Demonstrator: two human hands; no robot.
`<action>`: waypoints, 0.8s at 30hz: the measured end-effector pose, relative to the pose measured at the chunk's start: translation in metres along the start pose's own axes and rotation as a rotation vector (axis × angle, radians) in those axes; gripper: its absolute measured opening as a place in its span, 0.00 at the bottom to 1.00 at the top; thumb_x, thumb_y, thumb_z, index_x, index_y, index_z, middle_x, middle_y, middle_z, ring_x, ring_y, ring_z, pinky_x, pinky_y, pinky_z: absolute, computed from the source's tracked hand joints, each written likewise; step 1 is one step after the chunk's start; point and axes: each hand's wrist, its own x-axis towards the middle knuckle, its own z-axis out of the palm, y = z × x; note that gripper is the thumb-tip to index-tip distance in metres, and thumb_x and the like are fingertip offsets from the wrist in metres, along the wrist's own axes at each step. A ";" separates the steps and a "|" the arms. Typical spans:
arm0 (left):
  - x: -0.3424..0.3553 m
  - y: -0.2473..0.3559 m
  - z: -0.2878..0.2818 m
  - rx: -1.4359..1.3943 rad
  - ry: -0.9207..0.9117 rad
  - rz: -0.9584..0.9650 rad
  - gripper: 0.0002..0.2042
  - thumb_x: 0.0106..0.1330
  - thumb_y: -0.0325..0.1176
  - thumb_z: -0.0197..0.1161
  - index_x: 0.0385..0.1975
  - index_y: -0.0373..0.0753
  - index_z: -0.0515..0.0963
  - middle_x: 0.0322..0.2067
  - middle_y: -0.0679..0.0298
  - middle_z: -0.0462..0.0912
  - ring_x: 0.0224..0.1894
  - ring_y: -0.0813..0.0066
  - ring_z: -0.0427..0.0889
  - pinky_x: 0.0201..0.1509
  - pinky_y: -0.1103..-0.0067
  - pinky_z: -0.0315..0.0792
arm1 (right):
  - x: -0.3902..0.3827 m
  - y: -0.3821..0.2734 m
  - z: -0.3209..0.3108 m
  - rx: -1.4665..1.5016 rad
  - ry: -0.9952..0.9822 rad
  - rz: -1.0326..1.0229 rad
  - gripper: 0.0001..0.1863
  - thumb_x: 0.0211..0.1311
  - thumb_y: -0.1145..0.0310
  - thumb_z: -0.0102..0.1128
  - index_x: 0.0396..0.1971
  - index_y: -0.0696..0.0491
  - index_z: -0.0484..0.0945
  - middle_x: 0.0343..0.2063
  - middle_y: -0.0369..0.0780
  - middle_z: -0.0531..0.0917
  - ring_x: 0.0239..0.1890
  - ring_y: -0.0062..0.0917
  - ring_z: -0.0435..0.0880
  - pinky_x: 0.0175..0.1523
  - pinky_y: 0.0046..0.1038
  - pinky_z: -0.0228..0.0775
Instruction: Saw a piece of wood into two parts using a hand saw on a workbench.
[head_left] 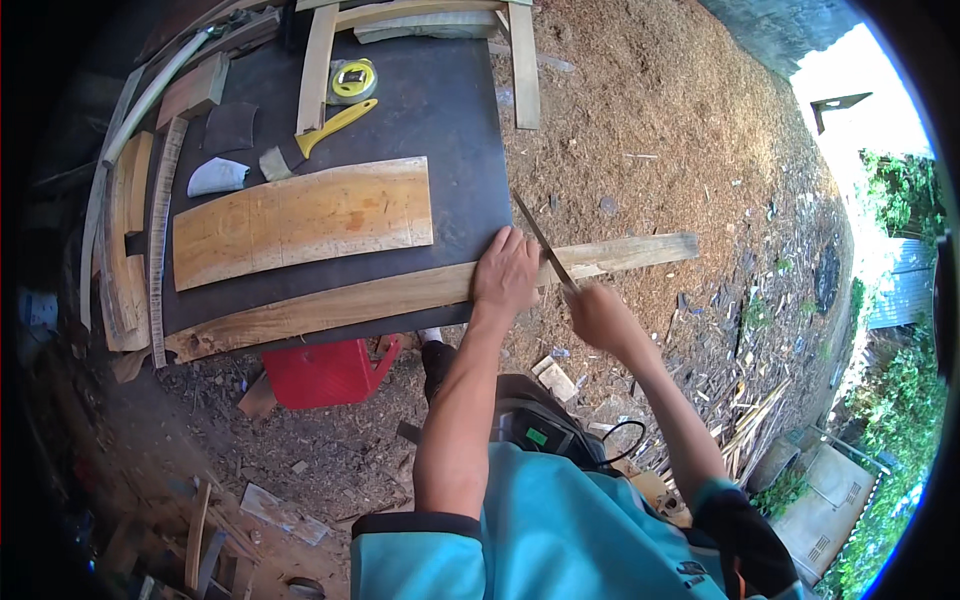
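Observation:
A long, narrow wooden board [380, 296] lies along the near edge of the dark tabletop, its right end sticking out past the table's side. My left hand [506, 272] grips the board at the table's corner, fingers over its top and pressing it down. Just to the right, my right hand [603, 318] is closed around the handle of a hand saw, which the fist hides. The saw's thin blade [541, 236] appears nearly edge-on, crossing the overhanging board close to my left hand. How deep it sits in the wood I cannot tell.
On the dark table [440, 110] lie a wide wooden plank [300, 220], a yellow-handled brush [338, 127], a tape measure [352, 80] and a folded white cloth [217, 176]. Wood strips line the left side. A red plastic stool [325, 375] stands below. Sawdust and offcuts cover the ground.

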 end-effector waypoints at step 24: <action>0.016 0.009 0.011 0.013 0.132 0.107 0.14 0.39 0.30 0.63 0.27 0.35 0.70 0.30 0.56 0.76 0.44 0.62 0.73 0.58 0.70 0.59 | 0.034 0.023 0.065 0.126 0.303 0.221 0.06 0.51 0.75 0.50 0.29 0.60 0.72 0.22 0.50 0.79 0.26 0.45 0.81 0.30 0.40 0.74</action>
